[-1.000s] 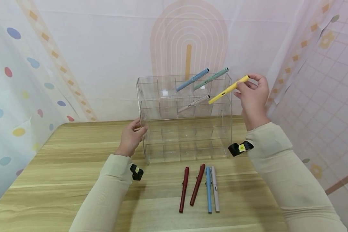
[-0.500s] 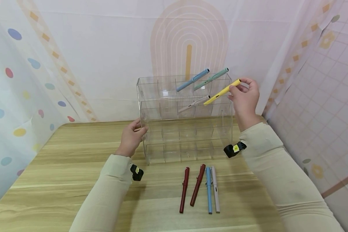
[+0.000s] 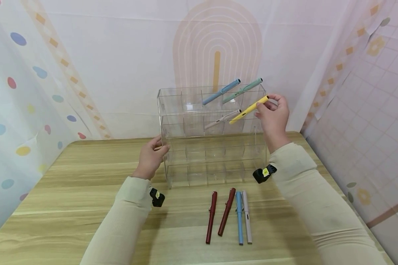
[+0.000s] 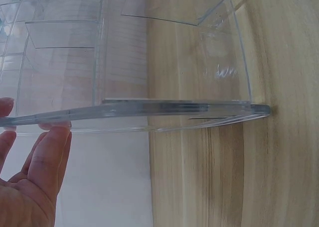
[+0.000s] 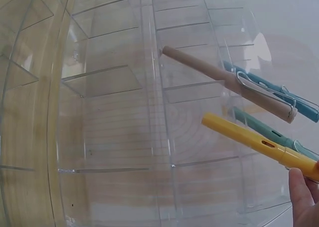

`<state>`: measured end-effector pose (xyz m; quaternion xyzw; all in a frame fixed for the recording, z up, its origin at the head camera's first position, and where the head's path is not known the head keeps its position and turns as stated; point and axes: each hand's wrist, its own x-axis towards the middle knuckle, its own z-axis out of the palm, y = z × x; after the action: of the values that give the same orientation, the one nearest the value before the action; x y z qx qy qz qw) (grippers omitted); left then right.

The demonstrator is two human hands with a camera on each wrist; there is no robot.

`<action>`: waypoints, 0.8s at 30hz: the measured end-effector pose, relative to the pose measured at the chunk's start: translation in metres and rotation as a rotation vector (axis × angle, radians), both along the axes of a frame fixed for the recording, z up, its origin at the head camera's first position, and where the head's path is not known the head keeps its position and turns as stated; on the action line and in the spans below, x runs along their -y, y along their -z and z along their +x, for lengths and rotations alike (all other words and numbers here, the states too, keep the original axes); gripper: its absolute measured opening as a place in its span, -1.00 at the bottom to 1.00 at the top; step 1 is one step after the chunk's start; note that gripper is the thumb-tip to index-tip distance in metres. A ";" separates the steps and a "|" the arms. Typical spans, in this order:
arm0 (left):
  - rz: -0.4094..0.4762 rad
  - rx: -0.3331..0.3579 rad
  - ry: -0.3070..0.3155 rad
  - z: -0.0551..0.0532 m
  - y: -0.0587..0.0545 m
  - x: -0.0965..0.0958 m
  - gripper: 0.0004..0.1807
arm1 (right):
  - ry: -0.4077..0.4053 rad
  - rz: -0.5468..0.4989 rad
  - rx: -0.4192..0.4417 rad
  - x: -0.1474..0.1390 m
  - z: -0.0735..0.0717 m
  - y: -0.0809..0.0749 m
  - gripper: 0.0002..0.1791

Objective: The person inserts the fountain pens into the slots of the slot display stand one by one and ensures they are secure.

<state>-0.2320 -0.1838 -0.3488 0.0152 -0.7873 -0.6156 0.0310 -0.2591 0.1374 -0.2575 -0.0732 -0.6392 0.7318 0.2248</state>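
My right hand (image 3: 274,117) pinches a yellow fountain pen (image 3: 249,109) near its capped end. The pen slants, its lower tip at the second tier of a clear acrylic pen rack (image 3: 215,161), right of a pale pinkish-grey pen (image 3: 223,118) leaning there. In the right wrist view, the yellow pen (image 5: 244,139) points into the compartment beside that pen. A blue pen (image 3: 221,92) and a green pen (image 3: 243,90) lean in the top tier. My left hand (image 3: 150,159) grips the rack's left side panel, thumb and fingers on either face of it (image 4: 47,160).
On the wooden table (image 3: 86,184) before the rack lie two dark red pens (image 3: 211,217) (image 3: 226,212), a light blue pen (image 3: 239,218) and a pale grey-pink pen (image 3: 247,217). A patterned curtain (image 3: 126,66) hangs behind the rack.
My right hand has moved left and down with the yellow pen, bringing its tip from the rack's right part to the second tier. My left hand stays on the side panel.
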 end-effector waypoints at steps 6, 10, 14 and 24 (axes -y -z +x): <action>-0.010 -0.002 -0.002 0.000 0.000 -0.001 -0.38 | -0.019 0.003 -0.007 0.000 -0.001 0.005 -0.67; -0.010 -0.008 -0.002 0.000 0.000 -0.001 -0.39 | -0.037 -0.014 -0.025 0.001 0.000 0.009 -0.68; -0.001 -0.004 -0.001 -0.001 0.001 0.000 -0.39 | -0.042 -0.009 -0.045 0.003 -0.001 0.014 -0.70; -0.018 0.004 -0.002 -0.002 0.002 0.000 -0.37 | -0.033 0.016 -0.043 0.006 -0.003 0.024 -0.72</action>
<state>-0.2336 -0.1842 -0.3504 0.0167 -0.7927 -0.6086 0.0303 -0.2620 0.1312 -0.2817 -0.0450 -0.6410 0.7318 0.2271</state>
